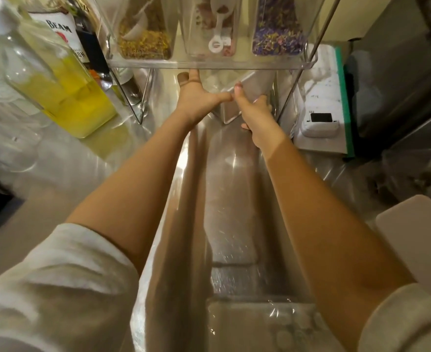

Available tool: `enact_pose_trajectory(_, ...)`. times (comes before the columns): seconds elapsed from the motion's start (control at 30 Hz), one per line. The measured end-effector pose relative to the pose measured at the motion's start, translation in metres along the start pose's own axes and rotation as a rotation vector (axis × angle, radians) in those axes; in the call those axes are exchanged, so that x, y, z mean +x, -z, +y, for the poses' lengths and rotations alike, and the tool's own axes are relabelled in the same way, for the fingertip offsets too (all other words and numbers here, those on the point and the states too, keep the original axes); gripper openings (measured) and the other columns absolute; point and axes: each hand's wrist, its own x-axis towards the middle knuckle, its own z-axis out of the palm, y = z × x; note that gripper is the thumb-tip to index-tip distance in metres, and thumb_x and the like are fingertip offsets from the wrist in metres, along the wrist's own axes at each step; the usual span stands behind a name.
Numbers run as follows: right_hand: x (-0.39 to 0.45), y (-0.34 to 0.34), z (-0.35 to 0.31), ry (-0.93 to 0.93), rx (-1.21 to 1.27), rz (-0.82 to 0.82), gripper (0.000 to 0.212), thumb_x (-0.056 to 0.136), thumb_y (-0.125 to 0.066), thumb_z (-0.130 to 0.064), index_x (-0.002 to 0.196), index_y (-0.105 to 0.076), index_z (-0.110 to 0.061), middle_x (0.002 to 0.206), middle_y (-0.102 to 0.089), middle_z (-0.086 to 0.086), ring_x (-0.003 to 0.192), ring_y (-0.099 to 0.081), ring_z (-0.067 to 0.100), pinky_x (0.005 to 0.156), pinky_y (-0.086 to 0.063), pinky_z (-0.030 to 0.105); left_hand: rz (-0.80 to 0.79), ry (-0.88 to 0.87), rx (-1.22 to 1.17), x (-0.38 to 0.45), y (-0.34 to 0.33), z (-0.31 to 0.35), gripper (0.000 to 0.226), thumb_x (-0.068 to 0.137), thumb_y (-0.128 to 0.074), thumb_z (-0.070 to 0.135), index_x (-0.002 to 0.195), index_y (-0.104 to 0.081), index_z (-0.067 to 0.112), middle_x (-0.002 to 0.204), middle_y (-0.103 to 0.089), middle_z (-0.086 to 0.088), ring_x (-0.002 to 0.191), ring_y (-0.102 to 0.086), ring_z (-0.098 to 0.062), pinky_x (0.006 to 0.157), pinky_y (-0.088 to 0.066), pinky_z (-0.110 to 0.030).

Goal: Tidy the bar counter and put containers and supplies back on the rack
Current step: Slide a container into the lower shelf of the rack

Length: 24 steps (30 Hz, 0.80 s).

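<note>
A clear plastic container [237, 102] sits on the steel counter under the rack's clear shelf [209, 64]. My left hand [196, 97] reaches under the shelf, fingers spread on the container's left side, thumb pointing right. My right hand [256, 115] grips the container's near right edge, thumb up and touching the left thumb. On the shelf stand three clear tubs: yellow dried petals [145, 44], pink bits with a white scoop [215, 29], purple dried petals [278, 39].
Left of the rack stand a bottle of yellow liquid [64, 82], a clear glass bottle [13, 59] and a labelled whiskey bottle [64, 29]. A white device on a green-edged board [321, 123] lies at right. A clear tub [262, 323] sits near me.
</note>
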Motion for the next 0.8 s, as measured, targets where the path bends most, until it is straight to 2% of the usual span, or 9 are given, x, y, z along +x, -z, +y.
enact_pose_trajectory(0.07,0.001,-0.001,-0.001,-0.009,0.061,-0.005,0.109,0.070,-0.055,-0.071,0.150,-0.008,-0.013,0.155,-0.018,0.009,0.139,-0.030,0.026,0.101,-0.046,0.041,0.002,0.002,-0.038,0.001,0.000,-0.004,0.116,0.041,-0.076,0.054,0.142,-0.026,0.024,0.135,-0.043,-0.009,0.121,-0.050,-0.019,0.105,-0.044,-0.031)
enact_pose_trajectory(0.17,-0.003,-0.004,-0.008,0.000,0.197,-0.013,0.108,0.076,-0.065,-0.056,0.150,-0.003,-0.010,0.150,-0.034,0.010,0.132,-0.043,0.024,0.074,-0.053,0.027,0.004,0.015,-0.085,0.001,0.001,-0.009,0.106,0.046,-0.076,0.059,0.136,-0.029,0.027,0.135,-0.042,-0.012,0.118,-0.052,-0.021,0.106,-0.043,-0.034)
enact_pose_trajectory(0.27,-0.014,-0.007,-0.018,0.017,0.288,0.061,0.113,0.063,-0.074,-0.055,0.148,-0.016,-0.009,0.138,-0.051,0.012,0.119,-0.056,0.026,0.088,-0.055,0.039,-0.005,0.034,-0.119,-0.010,0.003,-0.003,0.087,0.051,-0.070,0.059,0.124,-0.035,0.027,0.132,-0.042,-0.012,0.105,-0.056,-0.015,0.101,-0.044,-0.030)
enact_pose_trajectory(0.37,-0.019,-0.008,-0.021,0.084,0.307,0.075,0.114,0.047,-0.077,-0.053,0.142,-0.032,-0.010,0.129,-0.058,0.008,0.115,-0.060,0.024,0.095,-0.052,0.040,0.017,0.079,-0.190,-0.021,0.004,0.002,0.080,0.059,-0.064,0.057,0.125,-0.038,0.021,0.131,-0.035,-0.009,0.101,-0.048,-0.012,0.090,-0.038,-0.028)
enact_pose_trajectory(0.47,-0.027,-0.009,-0.027,0.148,0.338,0.029,0.078,0.061,-0.079,-0.029,0.130,-0.047,-0.013,0.117,-0.066,0.006,0.106,-0.064,0.023,0.095,-0.052,0.043,0.021,0.137,-0.206,-0.025,0.010,0.004,0.088,0.054,-0.053,0.068,0.127,-0.044,0.018,0.123,-0.039,-0.004,0.107,-0.046,-0.020,0.085,-0.041,-0.032)
enact_pose_trajectory(0.53,-0.028,-0.009,-0.031,0.176,0.338,0.019,0.058,0.070,-0.076,-0.015,0.122,-0.052,-0.013,0.110,-0.068,0.004,0.102,-0.065,0.022,0.096,-0.052,0.041,-0.019,0.175,-0.265,-0.027,0.013,0.004,0.076,0.073,-0.048,0.063,0.132,-0.041,0.015,0.117,-0.045,0.001,0.110,-0.047,-0.023,0.082,-0.042,-0.030)
enact_pose_trajectory(0.63,-0.031,-0.012,-0.033,0.208,0.293,-0.030,0.042,0.078,-0.070,-0.014,0.116,-0.052,-0.018,0.094,-0.064,-0.007,0.092,-0.063,0.015,0.093,-0.051,0.032,-0.034,0.186,-0.277,-0.024,0.012,-0.005,0.054,0.095,-0.034,0.049,0.133,-0.043,0.011,0.130,-0.050,-0.007,0.125,-0.049,-0.016,0.100,-0.040,-0.033)
enact_pose_trajectory(0.73,-0.035,-0.016,-0.034,0.225,0.262,-0.053,0.040,0.083,-0.066,-0.016,0.120,-0.051,-0.017,0.093,-0.060,-0.008,0.091,-0.060,0.013,0.089,-0.048,0.026,-0.043,0.180,-0.286,-0.028,0.012,-0.006,0.047,0.101,-0.024,0.040,0.122,-0.050,0.008,0.096,-0.058,-0.005,0.082,-0.059,-0.006,0.073,-0.042,-0.022)
enact_pose_trajectory(0.8,-0.038,-0.016,-0.035,0.230,0.243,-0.079,0.046,0.084,-0.065,-0.017,0.127,-0.048,-0.014,0.106,-0.062,-0.004,0.100,-0.059,0.015,0.092,-0.047,0.026,-0.051,0.184,-0.286,-0.026,0.012,-0.009,0.045,0.101,-0.022,0.040,0.122,-0.049,0.010,0.098,-0.060,-0.002,0.082,-0.054,-0.009,0.072,-0.041,-0.020)
